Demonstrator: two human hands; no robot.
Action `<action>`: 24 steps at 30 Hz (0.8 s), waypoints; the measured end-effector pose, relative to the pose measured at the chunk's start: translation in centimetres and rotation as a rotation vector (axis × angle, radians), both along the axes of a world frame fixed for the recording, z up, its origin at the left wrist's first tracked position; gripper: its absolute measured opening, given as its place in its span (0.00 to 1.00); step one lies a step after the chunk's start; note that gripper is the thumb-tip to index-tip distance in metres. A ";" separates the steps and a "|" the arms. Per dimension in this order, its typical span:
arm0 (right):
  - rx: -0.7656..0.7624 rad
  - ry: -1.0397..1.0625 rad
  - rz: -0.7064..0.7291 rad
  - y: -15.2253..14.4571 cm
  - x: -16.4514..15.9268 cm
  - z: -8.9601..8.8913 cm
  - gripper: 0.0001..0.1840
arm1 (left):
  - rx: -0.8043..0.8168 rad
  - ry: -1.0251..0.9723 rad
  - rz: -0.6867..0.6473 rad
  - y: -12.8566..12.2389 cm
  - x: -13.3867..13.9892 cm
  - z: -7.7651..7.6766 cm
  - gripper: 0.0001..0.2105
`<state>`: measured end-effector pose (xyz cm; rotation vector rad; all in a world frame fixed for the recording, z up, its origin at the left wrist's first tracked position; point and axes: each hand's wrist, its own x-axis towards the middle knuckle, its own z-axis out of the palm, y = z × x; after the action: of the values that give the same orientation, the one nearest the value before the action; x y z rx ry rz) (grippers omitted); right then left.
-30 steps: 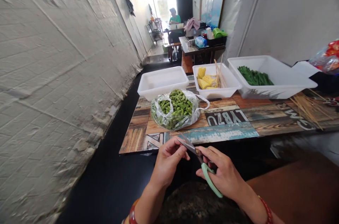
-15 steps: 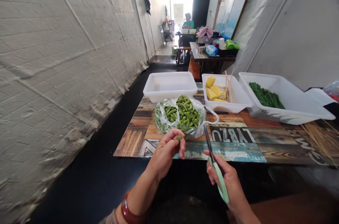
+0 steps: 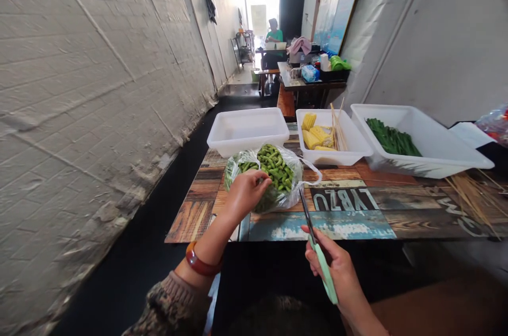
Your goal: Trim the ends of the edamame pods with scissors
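Note:
A clear plastic bag [image 3: 234,166] of green edamame pods [image 3: 278,166] lies on the table with its mouth spread. My left hand [image 3: 246,190] reaches over the front left of the bag, fingers bent and drawn together. Whatever is in those fingertips is hidden. Scissors [image 3: 322,267] with mint-green handles are in my right hand [image 3: 333,264], held in front of the table edge. Their dark blades are closed and point up and away, the tips just right of the bag near its white handle loop [image 3: 315,172].
Behind the bag stands a white tub [image 3: 248,135]. To its right, another tub [image 3: 357,153] holds corn pieces [image 3: 315,135] and sticks, and a third [image 3: 444,166] holds green vegetables [image 3: 392,137]. Thin skewers [image 3: 472,203] lie at the right. A person [image 3: 273,34] sits far back.
My left hand, which held a green pod near the table's front edge, has moved forward over the bag. My right hand still holds the scissors. The view has shifted slightly.

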<state>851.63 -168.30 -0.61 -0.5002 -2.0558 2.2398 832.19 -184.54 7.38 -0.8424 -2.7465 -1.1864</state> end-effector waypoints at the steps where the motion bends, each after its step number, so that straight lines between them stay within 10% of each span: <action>1: 0.008 0.001 0.008 0.0 0.0 0.0 0.30 | -0.062 0.022 -0.002 0.0 0.1 -0.1 0.06; 11: 0.056 0.034 0.033 -0.5 0.5 -0.4 0.32 | -0.261 0.092 0.018 -0.2 1.7 -0.1 0.04; 17: 0.082 0.069 0.019 -0.6 1.0 -0.6 0.30 | 0.264 0.003 0.044 -0.4 2.3 -0.5 0.05; 24: 0.205 0.123 0.009 -0.4 1.0 1.1 0.28 | 0.773 -0.646 -0.160 -1.2 7.6 0.5 0.13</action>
<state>852.68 -168.71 0.45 -0.3290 -2.1942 1.9787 839.75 -185.72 7.86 -0.6440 -2.2006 -2.6692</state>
